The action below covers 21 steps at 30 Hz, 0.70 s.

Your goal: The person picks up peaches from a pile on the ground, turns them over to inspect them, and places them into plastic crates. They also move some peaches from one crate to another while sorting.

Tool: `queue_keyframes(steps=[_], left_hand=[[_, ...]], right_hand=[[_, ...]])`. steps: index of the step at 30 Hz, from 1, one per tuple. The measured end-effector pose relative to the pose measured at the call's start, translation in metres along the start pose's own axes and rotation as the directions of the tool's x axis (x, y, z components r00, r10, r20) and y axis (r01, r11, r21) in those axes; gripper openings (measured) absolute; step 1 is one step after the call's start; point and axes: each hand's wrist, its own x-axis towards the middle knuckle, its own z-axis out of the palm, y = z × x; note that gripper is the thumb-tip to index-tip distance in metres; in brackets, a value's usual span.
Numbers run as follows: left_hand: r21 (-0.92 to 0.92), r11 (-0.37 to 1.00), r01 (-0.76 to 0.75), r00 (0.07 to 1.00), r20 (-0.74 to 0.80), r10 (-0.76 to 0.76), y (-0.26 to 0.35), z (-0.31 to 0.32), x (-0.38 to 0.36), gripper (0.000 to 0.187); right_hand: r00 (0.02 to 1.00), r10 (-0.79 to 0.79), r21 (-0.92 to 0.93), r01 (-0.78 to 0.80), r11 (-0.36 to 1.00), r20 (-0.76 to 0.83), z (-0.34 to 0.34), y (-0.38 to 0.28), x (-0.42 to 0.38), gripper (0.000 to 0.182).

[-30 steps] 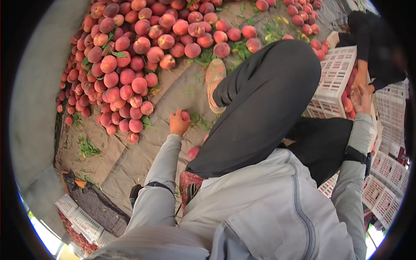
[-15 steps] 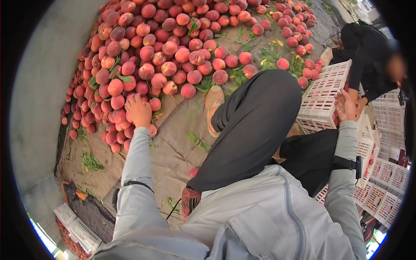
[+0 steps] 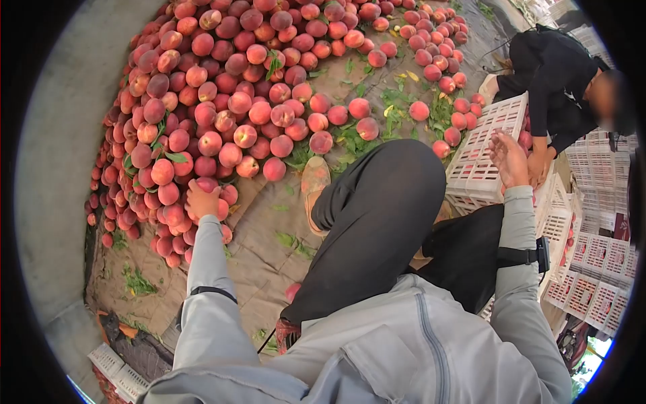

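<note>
My left hand is at the near edge of a big heap of red peaches. Its fingers curl round a peach that still lies among the others. Raised over the near end of a white slatted crate, my right hand has its palm turned up and its fingers apart, with nothing seen in it. The crate stands tilted, and a few peaches show at its far side. Just beyond my right hand are the co-worker's hands, low at that side of the crate; what they hold is hidden.
A co-worker in dark clothes crouches at the right. More white crates are stacked behind my right arm. Loose peaches and green leaves lie on the brown ground sheet. A grey wall runs along the left.
My left hand has gone from lying on the peaches with its fingers spread to closing round one. My right hand stays raised by the crate. The whole view has shifted slightly.
</note>
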Motion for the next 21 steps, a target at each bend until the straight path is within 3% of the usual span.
queue_keyframes(steps=[3,4,8,10,11,12,13,14,16,18,19,20,21], left_hand=[[-0.010,0.966,-0.258,0.963,-0.085,0.256,0.003,0.021,-0.019,0.071],[0.020,0.917,-0.397,0.902,-0.175,0.394,0.007,0.032,-0.020,0.069],[-0.183,0.798,-0.575,0.816,-0.197,0.543,0.040,0.051,-0.039,0.067],[-0.540,0.807,-0.241,0.970,-0.125,0.206,0.059,0.053,-0.051,0.061],[-0.537,0.809,-0.240,0.971,-0.125,0.205,0.068,0.050,-0.056,0.061],[-0.874,0.482,0.065,0.974,0.159,0.158,0.080,0.032,-0.061,0.055],[-0.907,0.047,0.418,0.876,0.416,0.245,0.088,0.023,-0.062,0.050],[-0.861,-0.070,0.503,0.796,0.431,0.424,0.090,0.021,-0.060,0.049],[-0.671,-0.212,0.711,0.634,0.481,0.606,0.126,-0.032,-0.080,0.053],[-0.688,-0.188,0.700,0.597,0.420,0.684,0.180,-0.085,-0.097,0.062],[-0.774,-0.146,0.616,0.567,0.308,0.764,0.208,-0.106,-0.106,0.063],[-0.847,-0.118,0.519,0.513,0.197,0.836,0.232,-0.125,-0.117,0.064],[-0.874,-0.061,0.482,0.413,0.165,0.896,0.253,-0.144,-0.130,0.064]], right_hand=[[0.995,-0.007,0.005,0.006,1.000,0.096,0.013,-0.002,-0.010,0.028],[0.995,-0.001,-0.023,0.003,1.000,0.097,0.018,-0.004,-0.012,0.030],[0.995,-0.005,-0.050,0.011,0.999,0.101,0.025,-0.006,-0.011,0.034],[0.995,-0.008,-0.059,0.014,0.998,0.098,0.030,-0.010,-0.015,0.033],[0.994,-0.021,-0.058,0.028,0.998,0.110,0.034,-0.011,-0.016,0.032],[0.992,-0.035,-0.055,0.041,0.998,0.122,0.038,-0.010,-0.017,0.030],[0.992,-0.034,-0.051,0.041,0.998,0.123,0.041,-0.009,-0.018,0.030],[0.981,-0.037,-0.028,0.043,0.999,0.193,0.045,-0.009,-0.016,0.031],[0.950,-0.059,-0.006,0.064,0.998,0.305,0.066,-0.017,-0.021,0.036],[0.902,-0.114,-0.028,0.138,0.990,0.417,0.112,-0.024,-0.044,0.044],[0.850,-0.170,0.032,0.178,0.983,0.499,0.132,-0.024,-0.057,0.047],[0.786,-0.229,0.096,0.213,0.972,0.573,0.152,-0.023,-0.066,0.050],[0.785,-0.230,0.102,0.211,0.972,0.575,0.173,-0.020,-0.071,0.050]])
